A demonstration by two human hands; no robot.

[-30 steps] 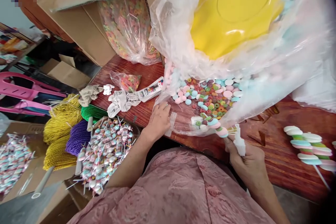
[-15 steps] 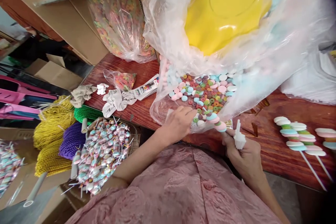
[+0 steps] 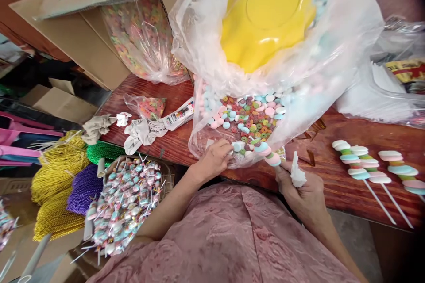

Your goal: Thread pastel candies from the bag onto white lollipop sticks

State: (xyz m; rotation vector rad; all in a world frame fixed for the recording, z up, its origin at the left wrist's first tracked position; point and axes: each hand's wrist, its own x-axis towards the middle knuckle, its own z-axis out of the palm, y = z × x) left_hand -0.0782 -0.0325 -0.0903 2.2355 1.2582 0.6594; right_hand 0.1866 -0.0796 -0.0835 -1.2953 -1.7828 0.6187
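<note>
My left hand (image 3: 215, 158) reaches into the mouth of a clear plastic bag (image 3: 212, 48) and its fingers close on a pale candy disc among the loose candies (image 3: 247, 119). A yellow bowl (image 3: 265, 13) lies upside down inside the bag. My right hand (image 3: 302, 190) is closed around a white stick bundle (image 3: 296, 172) and holds a candy skewer (image 3: 267, 152) with stacked pastel discs at the bag's mouth.
Two finished candy skewers (image 3: 357, 163) lie on the red wooden table (image 3: 348, 132) at right. A tray of wrapped lollipops (image 3: 128, 199) and coils of gold, green and purple cord (image 3: 63, 177) sit at left. Cardboard boxes (image 3: 76, 13) and a bag of ring candies (image 3: 139, 40) stand behind.
My left hand moved right from the table edge into the bag's mouth and picked among the candies. My right hand stayed holding the skewer.
</note>
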